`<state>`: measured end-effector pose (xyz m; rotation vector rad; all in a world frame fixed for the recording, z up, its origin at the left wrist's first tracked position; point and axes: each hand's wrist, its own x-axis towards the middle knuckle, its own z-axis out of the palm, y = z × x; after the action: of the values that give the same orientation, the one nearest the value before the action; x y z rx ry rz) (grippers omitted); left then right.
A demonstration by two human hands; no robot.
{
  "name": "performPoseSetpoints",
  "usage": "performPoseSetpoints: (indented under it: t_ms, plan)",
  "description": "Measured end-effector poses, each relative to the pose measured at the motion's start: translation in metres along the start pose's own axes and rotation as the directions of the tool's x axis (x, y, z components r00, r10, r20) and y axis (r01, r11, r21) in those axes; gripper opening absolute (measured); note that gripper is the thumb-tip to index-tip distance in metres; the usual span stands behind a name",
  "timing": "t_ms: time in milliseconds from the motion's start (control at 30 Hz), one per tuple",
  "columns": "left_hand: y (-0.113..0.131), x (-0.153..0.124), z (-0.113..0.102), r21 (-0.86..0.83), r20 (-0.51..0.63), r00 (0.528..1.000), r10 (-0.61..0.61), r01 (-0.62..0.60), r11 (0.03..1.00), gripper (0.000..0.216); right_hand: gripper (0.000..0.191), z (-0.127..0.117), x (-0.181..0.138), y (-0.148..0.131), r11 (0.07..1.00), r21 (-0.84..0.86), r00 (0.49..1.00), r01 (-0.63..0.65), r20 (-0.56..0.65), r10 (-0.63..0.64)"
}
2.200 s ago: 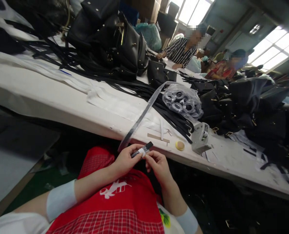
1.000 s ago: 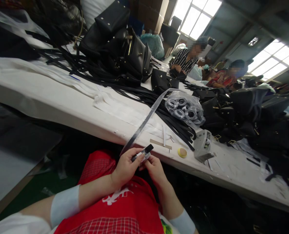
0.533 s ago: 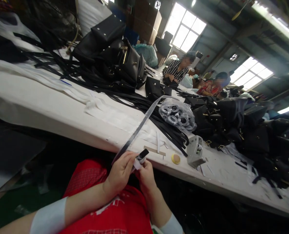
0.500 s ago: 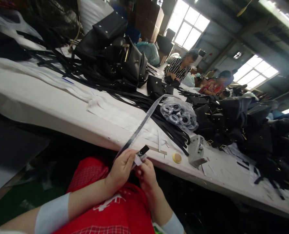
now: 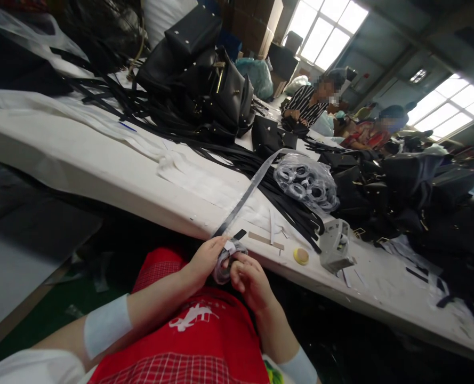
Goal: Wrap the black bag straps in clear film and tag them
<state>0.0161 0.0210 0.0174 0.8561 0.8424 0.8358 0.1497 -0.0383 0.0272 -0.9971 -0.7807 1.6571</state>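
Note:
A small coiled strap (image 5: 222,272) in clear wrap is held over the lap, just off the table's front edge. My left hand (image 5: 202,262) is closed on the left side of the coil. At its right side, my right hand (image 5: 253,281) has its fingers curled, the fingertips gripping the rim. On top of the coil is a white tag (image 5: 229,247). A dark strap end (image 5: 240,234) sticks out just above it. Behind the left hand, a long translucent strip (image 5: 247,198) runs up the table to a clear bag of similar coils (image 5: 306,181).
The white table (image 5: 173,210) slants across the view. It carries piled black handbags (image 5: 197,80), loose black straps (image 5: 288,205), a tape dispenser (image 5: 338,245), a round yellow-rimmed piece (image 5: 301,256) and a flat brown strip (image 5: 265,240). A person in stripes (image 5: 306,104) works across the table.
The coil has turned so that its ring now shows between my hands. My right hand has moved slightly right, its fingers at the coil's rim. The view has shifted a little.

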Motion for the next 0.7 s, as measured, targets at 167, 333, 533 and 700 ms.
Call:
performPoseSetpoints:
  t_ms: [167, 333, 533, 700]
  plan:
    - [0.005, 0.001, -0.001, 0.054, -0.035, 0.999, -0.013, 0.014, 0.998, 0.047, 0.036, -0.006, 0.0, 0.0, 0.983, -0.182, 0.996, -0.026, -0.083, 0.011]
    - [0.003, 0.002, -0.002, 0.144, -0.034, 0.999, 0.008, -0.003, 0.99, 0.048, 0.041, -0.007, -0.004, -0.006, 0.955, -0.294, 0.988, -0.025, -0.152, -0.021]
    - [-0.013, -0.001, 0.001, 0.157, 0.105, 0.994, -0.028, 0.011, 0.988, 0.051, 0.037, -0.001, -0.01, -0.009, 0.95, -0.311, 0.993, -0.031, -0.116, -0.006]
    - [-0.011, -0.004, 0.0, 0.198, 0.073, 0.997, -0.036, 0.021, 0.98, 0.051, 0.041, -0.001, -0.012, -0.01, 0.903, -0.425, 0.991, -0.065, -0.133, 0.009]
